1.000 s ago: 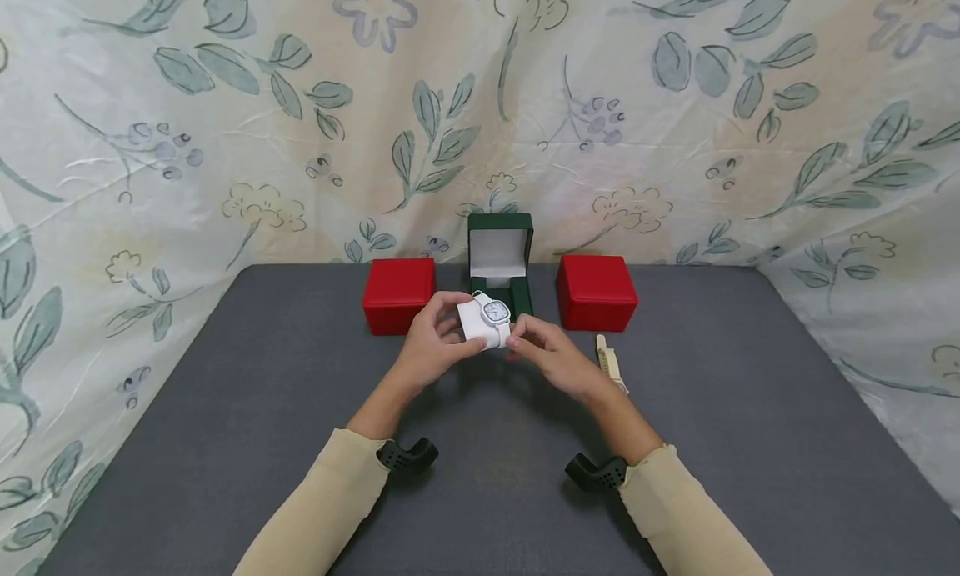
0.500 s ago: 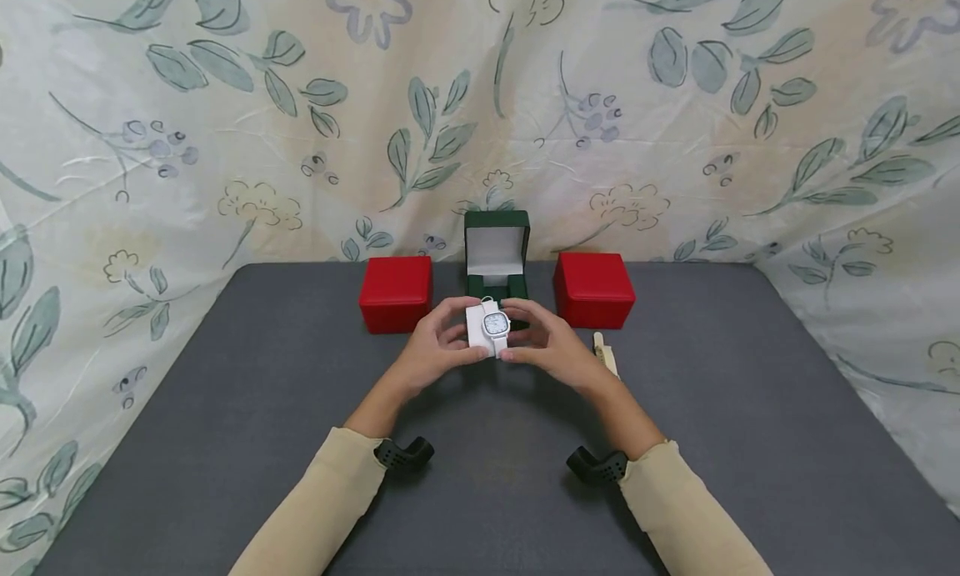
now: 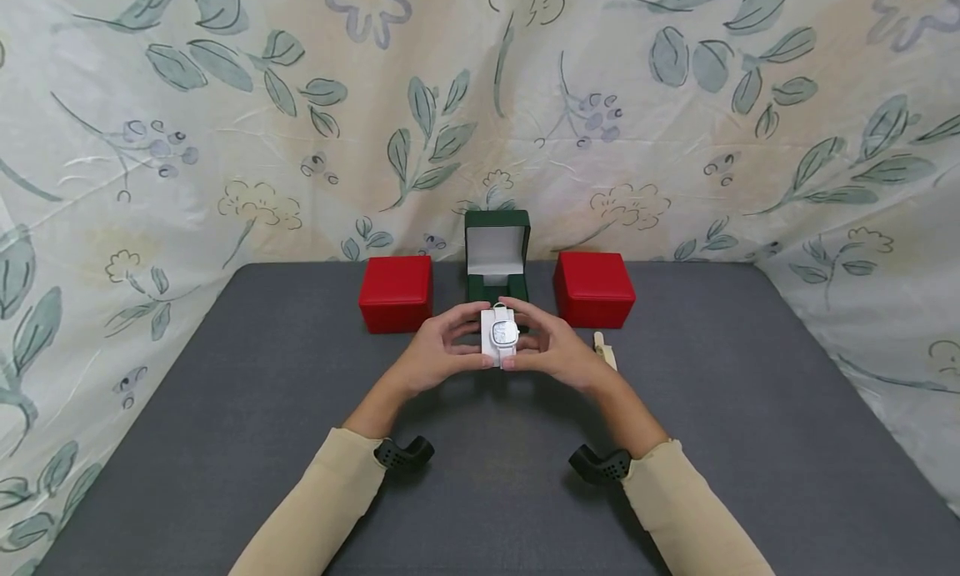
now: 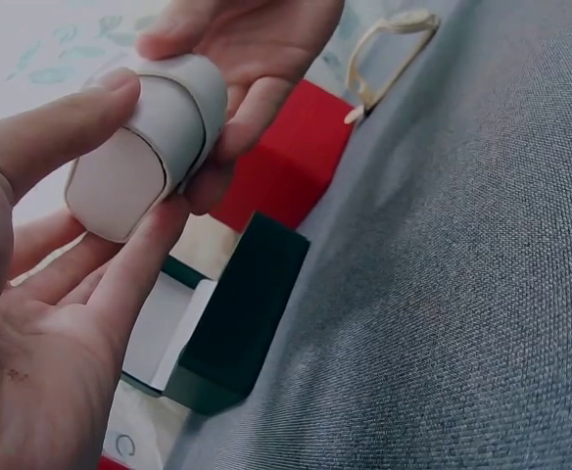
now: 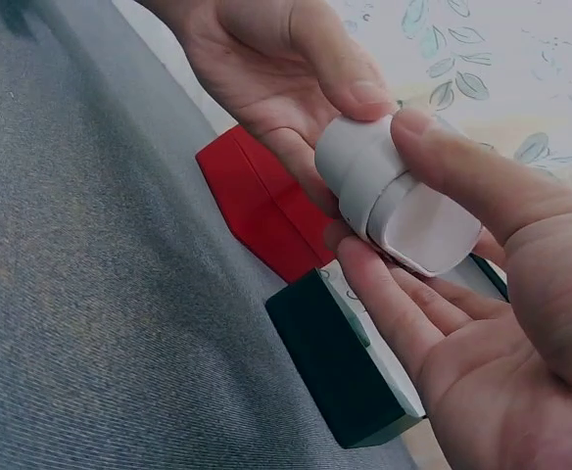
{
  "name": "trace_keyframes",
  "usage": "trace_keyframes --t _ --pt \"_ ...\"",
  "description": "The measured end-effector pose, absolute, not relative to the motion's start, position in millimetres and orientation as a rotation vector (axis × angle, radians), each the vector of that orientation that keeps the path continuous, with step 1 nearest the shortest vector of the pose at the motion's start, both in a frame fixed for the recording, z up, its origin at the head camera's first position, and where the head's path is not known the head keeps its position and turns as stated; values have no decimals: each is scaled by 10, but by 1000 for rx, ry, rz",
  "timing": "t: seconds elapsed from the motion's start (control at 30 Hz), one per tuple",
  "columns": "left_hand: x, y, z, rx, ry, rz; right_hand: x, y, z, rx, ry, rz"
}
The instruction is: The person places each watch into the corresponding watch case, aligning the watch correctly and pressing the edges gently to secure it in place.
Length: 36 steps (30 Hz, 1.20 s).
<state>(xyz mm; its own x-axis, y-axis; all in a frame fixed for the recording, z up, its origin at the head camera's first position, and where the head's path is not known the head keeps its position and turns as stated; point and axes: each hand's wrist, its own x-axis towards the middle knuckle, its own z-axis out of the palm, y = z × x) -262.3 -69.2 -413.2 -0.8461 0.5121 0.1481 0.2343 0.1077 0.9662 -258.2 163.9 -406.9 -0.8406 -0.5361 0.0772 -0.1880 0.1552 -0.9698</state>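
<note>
A white wristwatch (image 3: 505, 333) with a squarish dial is wrapped around a white cushion (image 4: 119, 181), held up in front of the green box. My left hand (image 3: 442, 347) grips the cushion's left end, thumb on the near side and fingers behind. From the other side my right hand (image 3: 558, 351) grips the right end the same way, its thumb on the white strap (image 5: 355, 162). Both wrist views show the strap running round the cushion; the dial is hidden there. Behind the hands stands the green watch box (image 3: 497, 219), lid raised, pale lining showing, its front partly covered by my fingers.
A red box (image 3: 395, 293) stands left of the green one, another red box (image 3: 595, 291) right of it, both with lids down. Beside my right wrist lies a cream-strapped watch (image 3: 604, 349), partly hidden. Floral cloth (image 3: 420, 142) hangs behind the grey table (image 3: 247, 376).
The tilted cushion and watch have turned upright and moved slightly right and nearer to me. My right hand has gone from pinching the strap's lower edge to gripping the cushion's right end.
</note>
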Motion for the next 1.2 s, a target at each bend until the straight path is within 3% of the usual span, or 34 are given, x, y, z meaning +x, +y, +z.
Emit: trace_keyframes --t 0.47,0.73,1.2 --pt "-2665 -630 -4159 701 2329 1724 -2625 1622 -4153 -708 2347 -1706" --pt "-2864 -552 -4097 564 2501 1628 -2674 1515 -4162 -517 2556 -1739" --pt "-3241 -396 -3849 631 2746 1062 -2884 1378 -4100 -190 2645 -1849"
